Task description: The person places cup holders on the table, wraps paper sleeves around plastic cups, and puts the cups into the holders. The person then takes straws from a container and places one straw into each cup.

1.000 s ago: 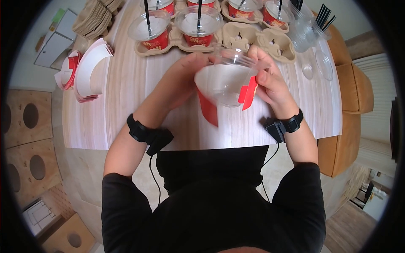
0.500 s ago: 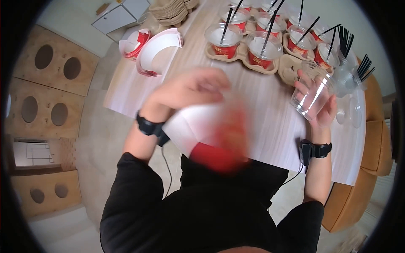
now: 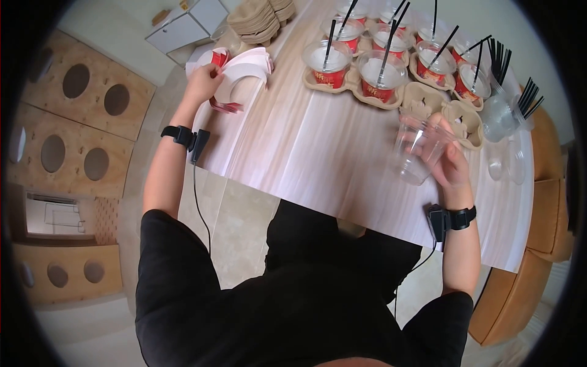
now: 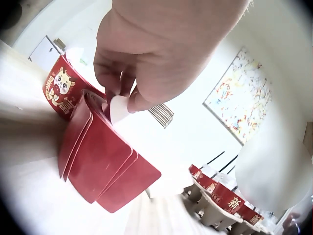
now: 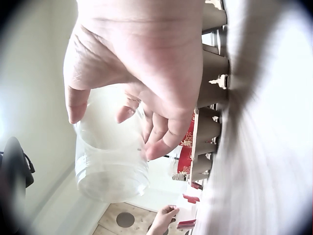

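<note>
My left hand (image 3: 202, 85) is at the far left of the table, over a stack of red-and-white curved paper cup sleeves (image 3: 247, 64). In the left wrist view its thumb and fingers pinch a white paper edge at the top of the red sleeves (image 4: 107, 166). Beside them stands a rounded red sleeve printed with a cartoon figure (image 4: 61, 85). My right hand (image 3: 452, 162) holds a clear plastic cup (image 3: 413, 159), tilted, in front of the cup carriers. The right wrist view shows fingers curled round the cup (image 5: 112, 161), which has no sleeve on it.
Moulded-pulp carriers (image 3: 422, 98) hold several sleeved cups (image 3: 330, 76) with lids and black straws. More straws (image 3: 529, 98) and clear plastic ware (image 3: 501, 119) stand at the right, with loose lids (image 3: 516, 162) nearby. Stacked carriers (image 3: 251, 21) sit at the back left.
Both hands were together at the cup and a sleeve; then they parted. My left hand moved left to the sleeve stack. The right kept the cup. The blurred sleeve before my body no longer shows.
</note>
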### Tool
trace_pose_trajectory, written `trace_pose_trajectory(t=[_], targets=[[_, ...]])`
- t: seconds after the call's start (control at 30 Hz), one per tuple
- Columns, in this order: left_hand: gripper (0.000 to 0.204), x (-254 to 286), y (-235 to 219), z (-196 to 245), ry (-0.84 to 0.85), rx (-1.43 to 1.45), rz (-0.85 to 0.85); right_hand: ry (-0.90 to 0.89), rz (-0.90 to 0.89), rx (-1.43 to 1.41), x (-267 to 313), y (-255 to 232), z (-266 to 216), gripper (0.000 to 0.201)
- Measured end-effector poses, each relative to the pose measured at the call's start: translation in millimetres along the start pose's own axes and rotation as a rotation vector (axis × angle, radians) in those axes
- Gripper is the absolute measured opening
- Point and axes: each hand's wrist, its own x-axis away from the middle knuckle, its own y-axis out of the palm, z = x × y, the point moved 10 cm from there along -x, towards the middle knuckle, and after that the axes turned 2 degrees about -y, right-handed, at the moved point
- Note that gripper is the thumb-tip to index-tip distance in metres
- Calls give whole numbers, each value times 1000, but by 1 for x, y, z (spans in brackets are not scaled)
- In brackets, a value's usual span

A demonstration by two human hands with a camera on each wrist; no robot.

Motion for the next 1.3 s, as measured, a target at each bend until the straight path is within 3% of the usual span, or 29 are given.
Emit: trace_pose_trajectory(t=[0.07,0.17,0.2,0.27,0.33,0.37,0.43,0.47,0.53,0.57,0.63,0.7,0.73,0.8,0.9,1.1,1.17,1.3], targets=[[19,5,7,3,-37,-121,-67,18,12,12,1,-1,1,58],[19,23,-16,47,210,-113,256,9,-21,33,1,-1,2,56],[19,33,-11,74,242,39,155,-4,14,50,1,-7,3,56],[15,61,28,126,165,281,-277,-19,-74,10,4,-3,6,49],[14,92,74,177,277,657,-617,-21,-63,71,6,1,-2,46],[14,104,83,201,328,680,-660,-33,-1,103,8,1,-10,46],[12,131,109,238,235,784,-919,-47,72,259,12,5,-32,48],[12,136,116,255,264,802,-940,-46,102,286,21,4,-46,48],[11,158,137,272,93,983,-1236,-168,143,378,31,9,-81,58],[11,156,144,275,106,993,-1246,-164,153,392,38,6,-94,58],[11,155,157,288,73,1280,-1364,-283,328,783,68,-14,-148,62],[12,148,170,289,23,1392,-1389,-331,539,1008,98,-28,-190,65],[13,145,175,289,-38,1495,-1403,-327,540,1021,108,-35,-200,65],[13,149,181,284,-43,1531,-1425,-272,884,1285,146,-71,-228,68],[12,150,185,279,-59,1563,-1441,-191,1008,1454,181,-119,-230,71],[11,149,188,274,-79,1512,-1390,42,979,1515,187,-143,-192,75],[11,150,189,273,-89,1499,-1374,185,899,1598,182,-144,-181,73],[11,149,188,273,-94,1448,-1347,288,833,1543,181,-148,-171,72]])
